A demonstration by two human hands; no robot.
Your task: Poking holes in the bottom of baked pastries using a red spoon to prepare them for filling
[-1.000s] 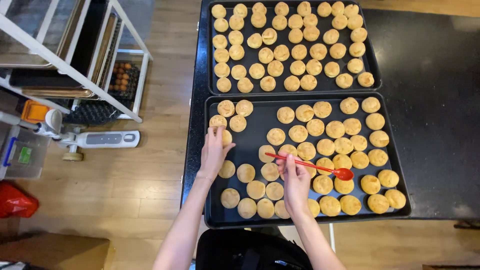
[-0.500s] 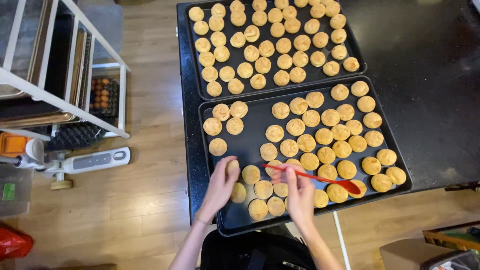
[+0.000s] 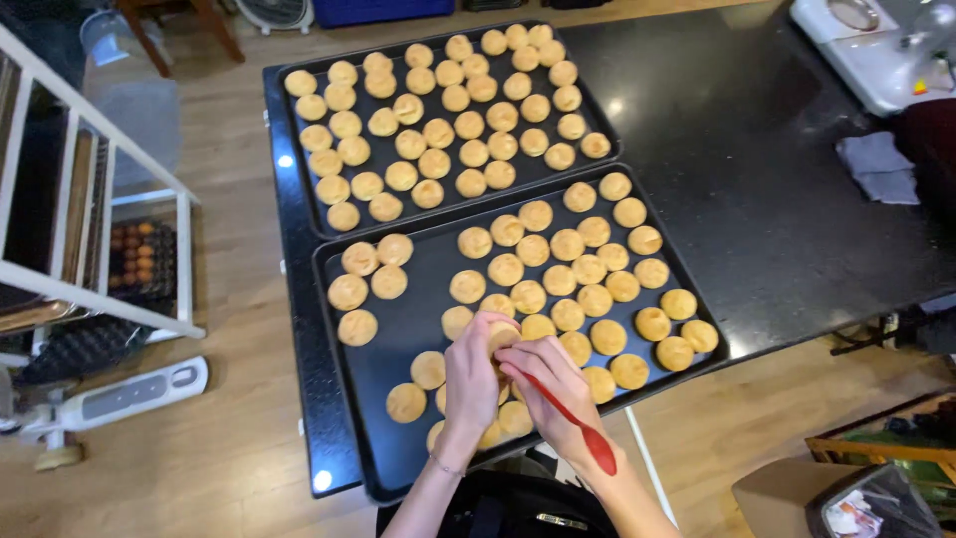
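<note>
Two black baking trays of small round golden pastry puffs lie on a black counter. Over the near tray (image 3: 398, 329) my left hand (image 3: 470, 377) holds one puff (image 3: 503, 337) lifted off the tray. My right hand (image 3: 550, 384) grips a red-handled tool (image 3: 578, 426) whose tip touches that puff; the handle points back toward my wrist. Several puffs lie loose around and under both hands. The far tray (image 3: 289, 120) is filled with rows of puffs.
A white metal rack (image 3: 90, 249) stands at the left over the wooden floor, with a white appliance (image 3: 119, 394) below it. On the counter's far right sit a white device (image 3: 876, 50) and a grey cloth (image 3: 878, 167).
My left hand left the tray's left side, moved to the near middle and picked up a puff. My right hand turned the red tool onto it. The view shifted.
</note>
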